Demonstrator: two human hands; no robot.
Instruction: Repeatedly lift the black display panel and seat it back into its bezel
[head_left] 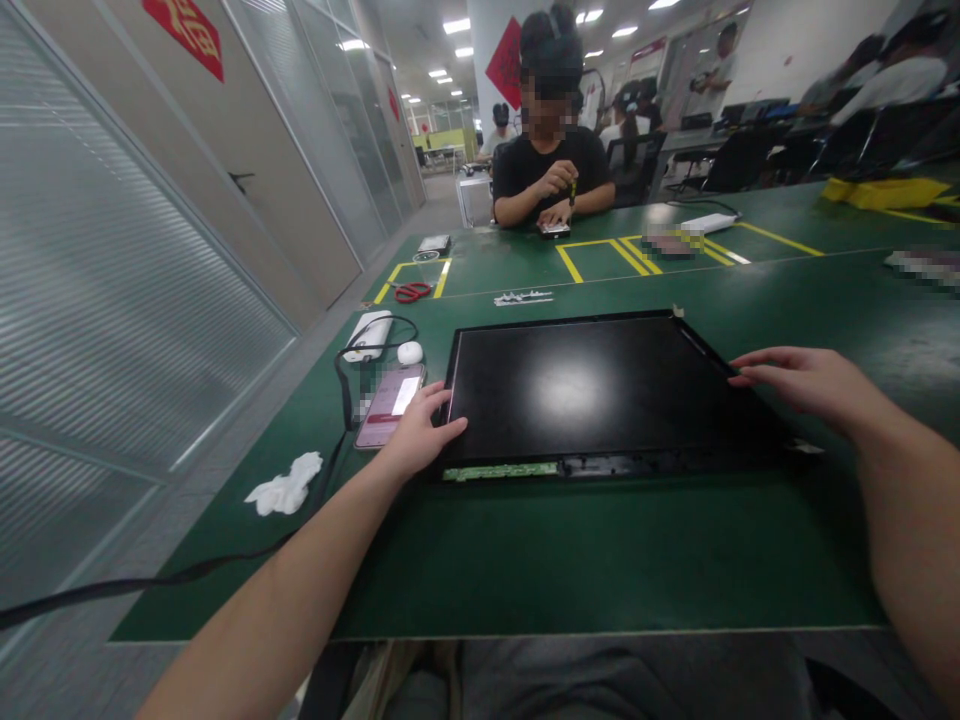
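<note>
A black LCD display panel (577,385) lies flat on the green table, screen up, a bright reflection on its middle. Along its near edge a green circuit strip (501,472) shows at the left. My left hand (421,430) grips the panel's left edge, thumb over the front and fingers along the side. At the right edge, my right hand (806,385) holds the frame with its fingertips; part of its grip is hidden. Small pale tape tabs stick out at the far and near right corners.
Left of the panel lie a phone (390,405), a white earbud case (410,353), a white power bank (369,336) with a black cable and crumpled tissue (286,484). Red-handled scissors (412,291) and white strips (523,298) lie beyond. A person (553,160) works opposite.
</note>
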